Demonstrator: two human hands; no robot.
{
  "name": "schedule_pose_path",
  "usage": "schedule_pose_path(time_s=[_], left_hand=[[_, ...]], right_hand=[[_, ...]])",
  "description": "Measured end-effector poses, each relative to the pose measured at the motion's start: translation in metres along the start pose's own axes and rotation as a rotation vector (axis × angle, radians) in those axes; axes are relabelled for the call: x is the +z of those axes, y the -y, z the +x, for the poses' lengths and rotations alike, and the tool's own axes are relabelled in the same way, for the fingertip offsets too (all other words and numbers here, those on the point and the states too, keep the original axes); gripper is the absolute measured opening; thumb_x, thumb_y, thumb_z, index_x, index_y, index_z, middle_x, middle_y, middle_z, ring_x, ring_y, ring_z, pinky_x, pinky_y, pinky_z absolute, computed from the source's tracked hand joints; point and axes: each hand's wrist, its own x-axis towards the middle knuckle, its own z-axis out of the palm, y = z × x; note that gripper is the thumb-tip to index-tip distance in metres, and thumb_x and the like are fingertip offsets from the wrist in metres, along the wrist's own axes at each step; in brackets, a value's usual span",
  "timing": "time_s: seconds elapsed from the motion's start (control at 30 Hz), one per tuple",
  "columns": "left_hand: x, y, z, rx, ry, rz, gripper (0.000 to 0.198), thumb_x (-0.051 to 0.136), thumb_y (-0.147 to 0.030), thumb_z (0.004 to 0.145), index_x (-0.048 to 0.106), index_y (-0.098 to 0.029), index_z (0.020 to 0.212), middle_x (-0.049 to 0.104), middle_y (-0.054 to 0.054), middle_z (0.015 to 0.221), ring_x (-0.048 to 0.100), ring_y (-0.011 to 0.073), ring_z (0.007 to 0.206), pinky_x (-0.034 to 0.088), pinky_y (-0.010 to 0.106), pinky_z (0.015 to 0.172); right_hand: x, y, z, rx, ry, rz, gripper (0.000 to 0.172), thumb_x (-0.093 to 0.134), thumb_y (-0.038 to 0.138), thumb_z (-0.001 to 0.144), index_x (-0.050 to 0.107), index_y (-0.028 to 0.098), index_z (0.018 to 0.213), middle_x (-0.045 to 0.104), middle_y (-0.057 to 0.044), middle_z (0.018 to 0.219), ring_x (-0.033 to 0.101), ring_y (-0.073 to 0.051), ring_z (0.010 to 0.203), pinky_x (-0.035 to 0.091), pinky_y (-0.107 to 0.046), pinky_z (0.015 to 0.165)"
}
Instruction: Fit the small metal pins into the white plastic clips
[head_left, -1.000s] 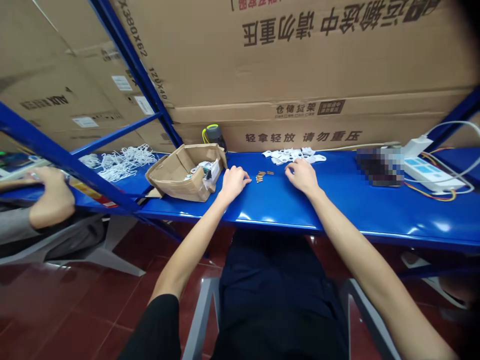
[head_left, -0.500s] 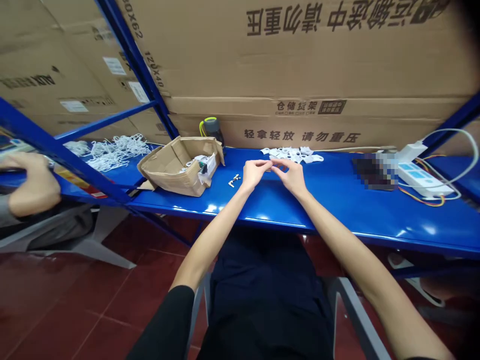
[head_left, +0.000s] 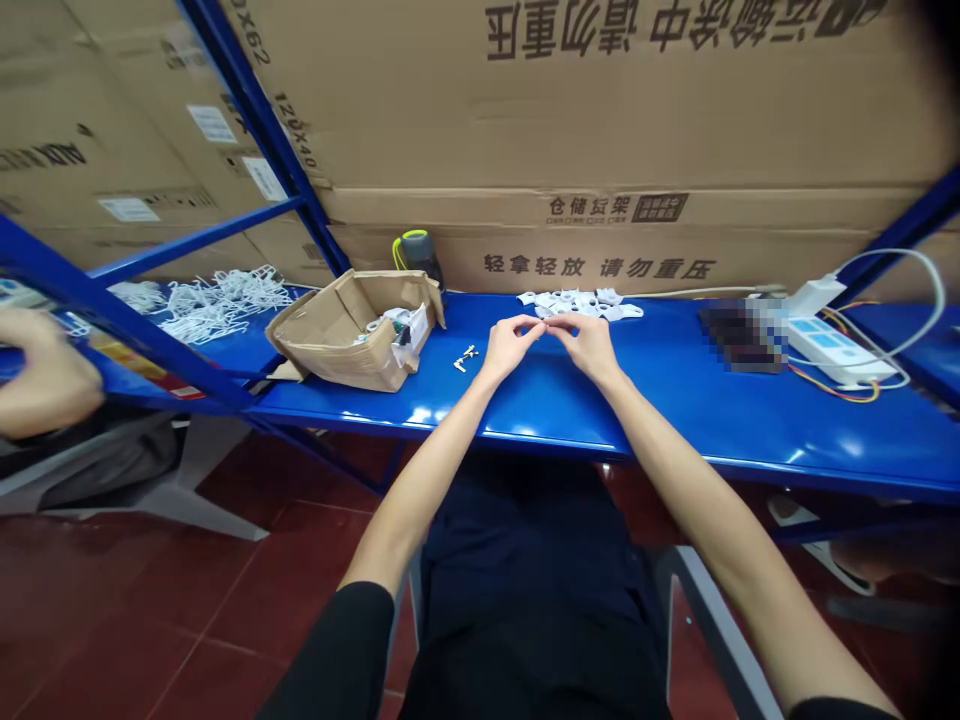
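"Fingertips (head_left: 541, 323) met above the blue steel shelf (head_left: 697, 420), did you see? The left hand (head_left: 510, 345) and the right hand (head_left: 589, 345) came together there, curled, not spread."

"Pinching what?"

"Something too small to make out from where I stood. I couldn't tell whether anything was between them at all."

"And the little metal pieces (head_left: 469, 358)?"

"Lying on the shelf just beside the left hand, apart from the heap of white plastic parts (head_left: 581, 302) behind the hands."

"What worried you?"

"A piece that small could have slipped from an uneven pinch, and the glossy shelf would have let it skid. Past the front edge, it might have dropped to the red tiled floor (head_left: 225, 600) and been lost. A careless elbow could have scattered the metal pieces too, or nudged the torn cardboard box (head_left: 352, 345)."

"Anyone close by?"

"A co-worker's hand (head_left: 45, 375) at the left, well apart, so no knock from there."
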Motion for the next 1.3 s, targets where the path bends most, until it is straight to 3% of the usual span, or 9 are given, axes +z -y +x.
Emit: schedule_pose_path(time_s=[0.23,0.37,0.5,0.73,1.07,1.17,1.3], left_hand=[[0.006,0.002,-0.006,0.069,-0.015,0.180,0.017,0.064,-0.031,0.105,0.080,-0.023,0.105,0.080,0.005,0.112,0.065,0.0242,0.106,0.049,0.035,0.099],[0.004,0.001,-0.007,0.053,0.012,0.258,0.018,0.061,-0.030,0.107,0.077,-0.023,0.105,0.078,0.005,0.113,0.063,0.0256,0.112,0.046,0.037,0.103],[-0.002,-0.002,-0.009,0.025,0.018,0.411,0.020,0.058,-0.031,0.108,0.077,-0.024,0.106,0.076,0.007,0.116,0.060,0.0289,0.116,0.043,0.041,0.105],[-0.006,0.003,-0.014,0.073,0.085,0.655,0.025,0.061,-0.033,0.107,0.084,-0.024,0.109,0.071,0.013,0.120,0.056,0.0347,0.120,0.041,0.049,0.105],[-0.008,0.001,-0.014,0.061,0.099,0.647,0.025,0.062,-0.023,0.102,0.085,-0.022,0.111,0.071,0.013,0.122,0.057,0.0356,0.121,0.045,0.048,0.102],[-0.020,-0.003,-0.017,0.072,0.049,0.620,0.029,0.058,-0.018,0.102,0.085,-0.025,0.109,0.072,0.010,0.123,0.058,0.0328,0.119,0.045,0.047,0.102],[-0.064,-0.001,-0.023,0.008,-0.060,0.646,0.036,0.054,-0.012,0.099,0.085,-0.025,0.112,0.074,0.010,0.122,0.059,0.0324,0.119,0.045,0.047,0.105]], right_hand=[[-0.002,0.004,-0.002,0.022,0.063,-0.055,0.021,0.072,0.040,0.093,0.084,0.024,0.098,0.084,-0.007,0.103,0.076,-0.027,0.089,0.062,-0.044,0.092],[-0.004,0.001,0.002,0.017,0.091,-0.170,0.018,0.069,0.031,0.091,0.084,0.022,0.097,0.084,-0.008,0.101,0.075,-0.026,0.087,0.061,-0.043,0.091],[-0.017,-0.014,0.006,0.082,0.098,-0.352,0.027,0.063,0.017,0.088,0.084,0.018,0.104,0.083,-0.011,0.105,0.076,-0.027,0.093,0.060,-0.044,0.096],[-0.042,-0.032,-0.002,0.262,0.138,-0.721,0.023,0.066,0.017,0.089,0.085,0.015,0.101,0.075,-0.020,0.117,0.072,-0.036,0.110,0.058,-0.046,0.098],[-0.040,-0.036,-0.004,0.263,0.037,-0.704,0.031,0.054,0.019,0.094,0.083,0.011,0.103,0.069,-0.025,0.116,0.065,-0.039,0.115,0.055,-0.048,0.098],[-0.038,-0.031,-0.004,0.240,0.015,-0.689,0.032,0.054,0.021,0.096,0.081,0.012,0.108,0.068,-0.024,0.119,0.063,-0.039,0.116,0.052,-0.050,0.098],[-0.032,-0.022,-0.003,0.187,0.005,-0.656,0.030,0.054,0.022,0.097,0.081,0.015,0.109,0.069,-0.021,0.115,0.061,-0.038,0.115,0.049,-0.050,0.099]])
